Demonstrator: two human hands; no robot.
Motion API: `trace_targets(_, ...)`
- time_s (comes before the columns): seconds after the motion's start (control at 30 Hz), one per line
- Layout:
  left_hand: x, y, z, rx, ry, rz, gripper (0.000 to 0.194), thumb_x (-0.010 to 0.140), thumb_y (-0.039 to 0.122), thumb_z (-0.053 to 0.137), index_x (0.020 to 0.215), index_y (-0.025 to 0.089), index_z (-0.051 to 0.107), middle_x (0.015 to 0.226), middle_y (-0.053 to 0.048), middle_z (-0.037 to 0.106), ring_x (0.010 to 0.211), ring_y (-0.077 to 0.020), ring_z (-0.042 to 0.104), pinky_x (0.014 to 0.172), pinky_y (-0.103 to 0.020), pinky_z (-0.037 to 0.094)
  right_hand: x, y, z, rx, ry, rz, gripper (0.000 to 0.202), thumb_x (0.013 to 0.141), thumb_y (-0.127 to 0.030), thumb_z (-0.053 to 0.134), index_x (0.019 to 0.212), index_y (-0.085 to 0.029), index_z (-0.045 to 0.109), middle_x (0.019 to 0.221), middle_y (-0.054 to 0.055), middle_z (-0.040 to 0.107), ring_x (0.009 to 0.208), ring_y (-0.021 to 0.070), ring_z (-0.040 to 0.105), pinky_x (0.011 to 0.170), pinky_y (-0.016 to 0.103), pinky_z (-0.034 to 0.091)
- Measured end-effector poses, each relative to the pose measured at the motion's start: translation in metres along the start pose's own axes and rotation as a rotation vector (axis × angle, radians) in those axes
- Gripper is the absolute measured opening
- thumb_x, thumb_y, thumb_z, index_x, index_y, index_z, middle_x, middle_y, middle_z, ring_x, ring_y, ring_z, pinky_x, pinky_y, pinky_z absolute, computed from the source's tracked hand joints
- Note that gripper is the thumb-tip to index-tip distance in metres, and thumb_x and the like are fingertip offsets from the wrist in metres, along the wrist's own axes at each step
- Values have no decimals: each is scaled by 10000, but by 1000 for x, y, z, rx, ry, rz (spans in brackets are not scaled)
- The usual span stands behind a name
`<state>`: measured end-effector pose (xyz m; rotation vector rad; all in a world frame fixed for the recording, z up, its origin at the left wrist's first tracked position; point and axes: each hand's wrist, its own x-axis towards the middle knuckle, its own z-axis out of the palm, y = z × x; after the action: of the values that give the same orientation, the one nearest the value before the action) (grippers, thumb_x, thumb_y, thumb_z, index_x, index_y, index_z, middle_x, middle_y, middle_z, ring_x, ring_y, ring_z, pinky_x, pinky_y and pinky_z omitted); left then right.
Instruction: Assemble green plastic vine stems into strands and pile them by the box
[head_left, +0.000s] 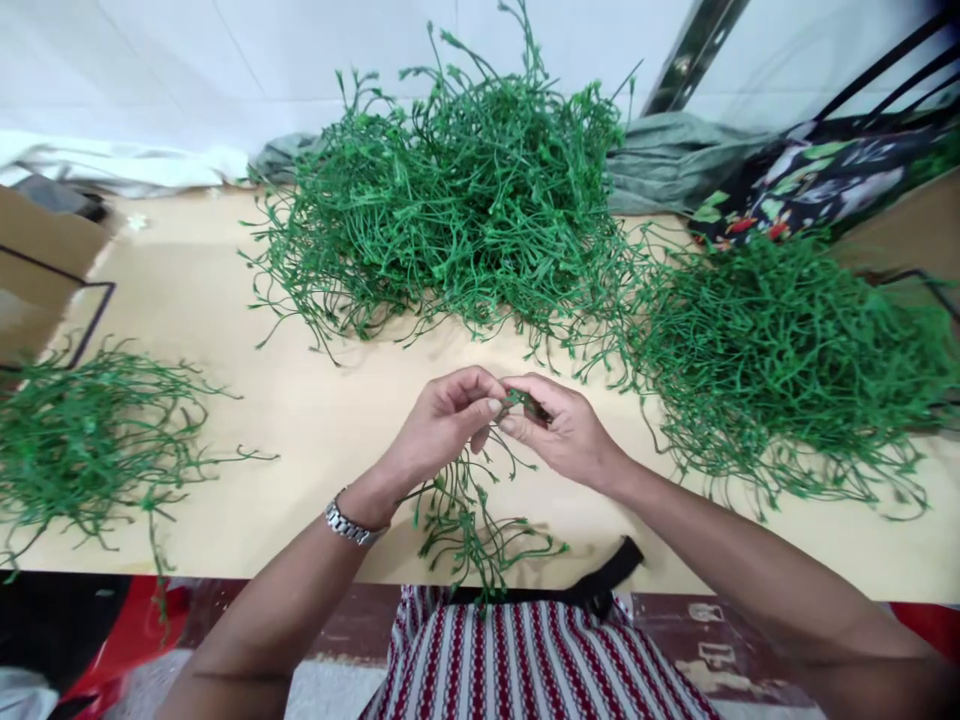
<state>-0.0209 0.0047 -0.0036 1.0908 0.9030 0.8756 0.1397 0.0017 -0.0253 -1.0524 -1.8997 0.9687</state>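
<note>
My left hand, with a metal watch on the wrist, is closed in a pinch of thumb and fingers. Meeting it at the fingertips, my right hand is closed too. Between them shows a bit of green plastic stem; fingers cover most of it. Below the hands, a small bunch of green plastic stems with forked tips lies at the table's near edge, some strands rising toward the left hand. Whether these strands join the held piece, I cannot tell.
A large heap of green stems stands at the back of the table. Other heaps lie at the right and the left. A cardboard box is at far left. Floral cloth lies at back right.
</note>
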Motion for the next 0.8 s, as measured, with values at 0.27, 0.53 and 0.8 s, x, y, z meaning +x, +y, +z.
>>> trace_targets(0.27,-7,-3,2,198,67,14,92,734,155,566,824,163,547,521,66,377,381,-29,283,361,-176,197,-4,-2,-6,-160,61,-135,75,819,-174,518,818,-155,591,691,13,543,638,103,500,579,218,380)
trace_targets(0.53,-9,-3,0,810,28,466,176,737,46,486,619,135,581,677,-10,453,622,-86,456,532,-207,343,1,-8,-16,-401,-149,-288,134,741,-71,433,703,-160,525,613,-8,480,552,95,417,524,220,299)
trace_targets(0.8,-21,-4,1,1136,-223,489,225,659,-15,403,529,136,507,565,13,429,465,-74,334,428,-229,214,10,-15,-35,-773,-560,-380,164,634,-16,414,602,-156,495,562,5,504,504,103,360,507,258,191)
